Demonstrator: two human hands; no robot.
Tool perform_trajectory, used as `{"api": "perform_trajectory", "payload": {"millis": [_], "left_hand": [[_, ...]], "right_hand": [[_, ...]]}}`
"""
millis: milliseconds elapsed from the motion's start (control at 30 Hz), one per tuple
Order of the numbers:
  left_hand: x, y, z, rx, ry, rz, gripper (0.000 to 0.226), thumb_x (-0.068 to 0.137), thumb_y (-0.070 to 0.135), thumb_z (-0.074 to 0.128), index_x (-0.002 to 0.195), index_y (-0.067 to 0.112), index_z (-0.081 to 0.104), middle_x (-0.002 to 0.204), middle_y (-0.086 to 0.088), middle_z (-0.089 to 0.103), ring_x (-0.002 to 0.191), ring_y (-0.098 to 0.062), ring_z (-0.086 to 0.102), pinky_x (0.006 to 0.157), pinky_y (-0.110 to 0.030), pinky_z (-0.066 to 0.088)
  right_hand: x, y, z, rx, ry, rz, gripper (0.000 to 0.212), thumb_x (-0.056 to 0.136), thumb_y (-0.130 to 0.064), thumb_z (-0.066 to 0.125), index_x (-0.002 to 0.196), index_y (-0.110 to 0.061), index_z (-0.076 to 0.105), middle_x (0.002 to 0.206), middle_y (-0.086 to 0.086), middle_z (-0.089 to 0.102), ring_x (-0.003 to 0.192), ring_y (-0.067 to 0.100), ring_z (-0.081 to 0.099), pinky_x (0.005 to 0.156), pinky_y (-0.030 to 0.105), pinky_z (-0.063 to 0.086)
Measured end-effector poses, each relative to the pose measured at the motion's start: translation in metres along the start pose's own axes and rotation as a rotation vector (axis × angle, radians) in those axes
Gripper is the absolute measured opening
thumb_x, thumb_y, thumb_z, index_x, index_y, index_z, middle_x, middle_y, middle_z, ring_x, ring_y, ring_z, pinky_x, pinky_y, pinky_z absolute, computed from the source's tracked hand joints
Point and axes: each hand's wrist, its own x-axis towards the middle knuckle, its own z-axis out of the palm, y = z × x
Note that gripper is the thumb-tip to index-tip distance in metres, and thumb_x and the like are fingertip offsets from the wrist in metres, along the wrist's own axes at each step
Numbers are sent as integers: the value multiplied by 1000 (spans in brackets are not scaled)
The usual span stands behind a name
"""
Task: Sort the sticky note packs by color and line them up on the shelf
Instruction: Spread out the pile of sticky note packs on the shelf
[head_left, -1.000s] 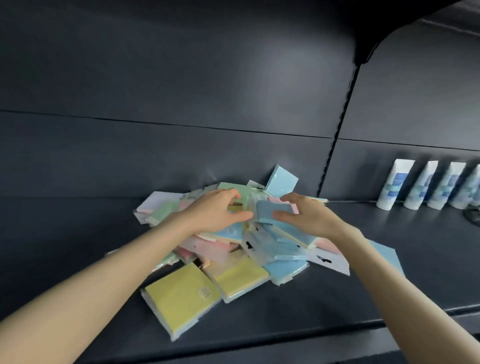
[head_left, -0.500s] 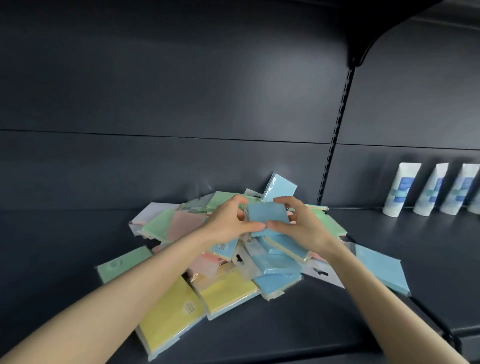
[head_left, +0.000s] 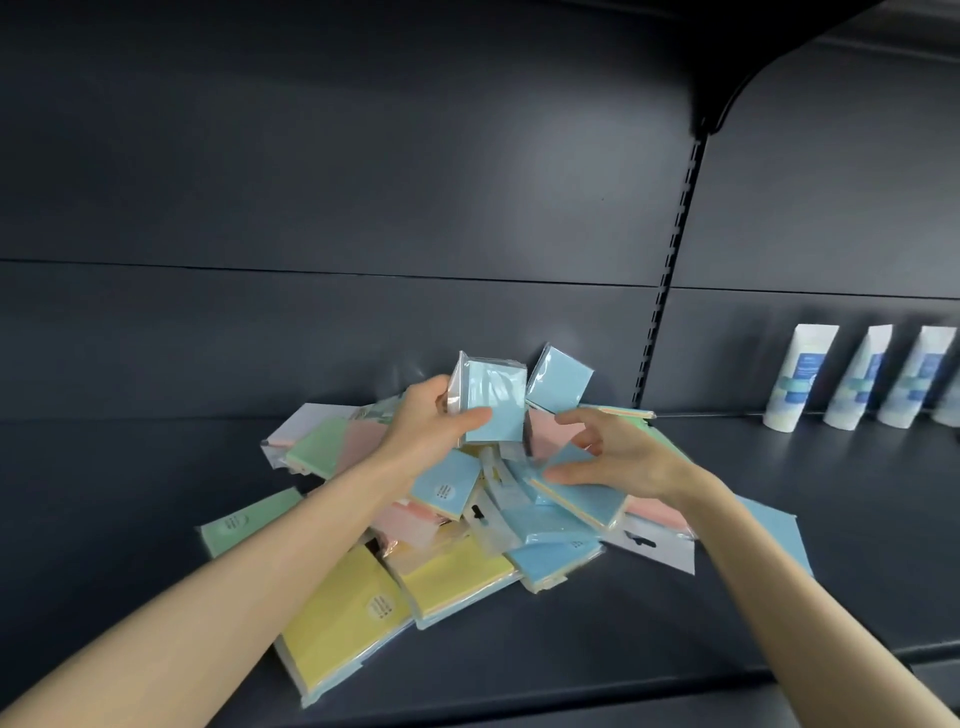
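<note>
The left hand (head_left: 434, 423) holds 1 small blue pack (head_left: 493, 405) upright above the pile (head_left: 452, 566), thumb across its front and fingers (head_left: 439, 387) curled round its left edge. Just right of it, the right hand (head_left: 623, 460) has its fingers (head_left: 579, 418) spread apart, with the thumb resting on a lower blue pack (head_left: 576, 491) beneath them. The pile lies on the shelf (head_left: 779, 561), and white tubes (head_left: 800, 376) stand well off to the right.

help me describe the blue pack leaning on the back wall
On the shelf, left of the slotted upright, lies a heap of sticky note packs. At its rear, one small blue pack stands tilted against the back panel, right of the held pack in the left hand; nothing else in the heap stands up.
</note>
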Motion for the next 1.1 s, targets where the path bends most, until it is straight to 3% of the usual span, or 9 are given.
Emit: {"api": "perform_trajectory", "payload": {"millis": [67, 167, 300, 400, 567, 667, 733, 1000, 1100], "left_hand": [[-6, 4, -1, -45, 11, 10, 11, 83, 12, 69, 91, 18, 65, 98, -17, 70, 82, -20, 62, 83, -38, 51], [-18, 10, -6, -66, 39, 36, 7, 86, 14, 66, 93, 15, 65, 88, -8, 68, 79, -15, 62, 74, -25, 54], [-40, 15, -21, -105, 129, 42, 4, 87, 16, 65, 91, 18, 65, 100, -17, 68, 92, -26, 67, 68, -26, 58], [-60, 15, -43, -82, 244, 55, 6, 88, 21, 64, 83, 19, 62, 94, -16, 66, 86, -26, 66, 52, -23, 53], [-89, 15, -92, -63, 336, 70, 12, 88, 22, 65, 89, 10, 63, 91, -12, 66, 80, -23, 64, 69, -43, 55], [-103, 15, -124, -35, 344, 104, 12, 90, 20, 61, 92, 8, 62, 88, -9, 64, 71, -7, 62, 57, -27, 55], [-114, 14, -148, -3, 348, 122, 13, 91, 20, 60, 93, 6, 62, 85, -5, 62, 68, -8, 59, 54, -20, 51], [-168, -12, -282, 108, 388, 99, 19, 92, 18, 57, 98, 0, 60, 86, -7, 61, 70, -12, 55, 54, -20, 47], [-185, -28, -332, 135, 398, 75, 17, 92, 18, 57, 97, 2, 61, 81, -1, 60, 70, -12, 55, 54, -22, 47]], "right_hand": [[-2, -1, 1, 73, 57, -9, 66, 69, -28, 83, 127, -25, 51, 112, -6, 54, 113, 10, 48, 87, 20, 37], [-5, -6, 0, 179, 161, -44, 56, 68, -22, 84, 116, -25, 56, 99, -11, 52, 101, 10, 50, 71, 19, 45], [-7, -17, 1, 290, 334, -133, 33, 75, -26, 79, 103, -23, 63, 99, -2, 58, 83, 12, 58, 67, 21, 46], [-9, -35, 11, 409, 408, -197, 23, 78, -24, 76, 98, -17, 67, 96, -1, 65, 76, 9, 60, 64, 15, 48], [-10, -79, 44, 447, 354, -292, 14, 78, -20, 76, 89, -16, 68, 82, -6, 66, 69, 7, 59, 56, 8, 43], [-11, -113, 66, 419, 318, -358, 9, 80, -20, 74, 85, -19, 67, 77, -12, 64, 68, 3, 58, 57, 8, 42], [-12, -137, 83, 390, 312, -388, 8, 81, -23, 73, 85, -20, 68, 78, -13, 65, 70, 3, 59, 60, 11, 42], [-15, -233, 186, 467, 242, -392, 7, 82, -27, 72, 83, -22, 68, 81, -7, 65, 72, 15, 63, 63, 26, 49], [-13, -267, 231, 468, 220, -394, 10, 82, -27, 72, 86, -19, 68, 84, -8, 65, 76, 12, 61, 65, 23, 46]]}}
